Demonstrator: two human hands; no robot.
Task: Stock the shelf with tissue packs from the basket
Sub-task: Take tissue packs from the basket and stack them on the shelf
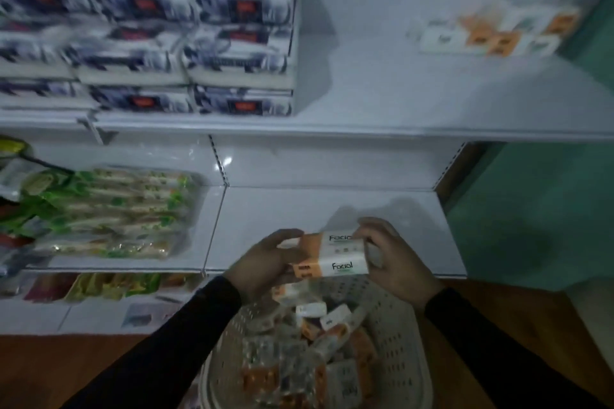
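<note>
White shelf (382, 209) is lit dimly, green wall beside | two tissue packs (332, 254) are held stacked over the shelf edge, above the basket (395, 325) | left hand (265, 262) and right hand (395, 259) are curled round their ends.

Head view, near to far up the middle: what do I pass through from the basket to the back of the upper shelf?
Basket → two Facial packs held between left hand and right hand → bare lower shelf → upper shelf edge → orange-and-white packs at the far right back.
</note>
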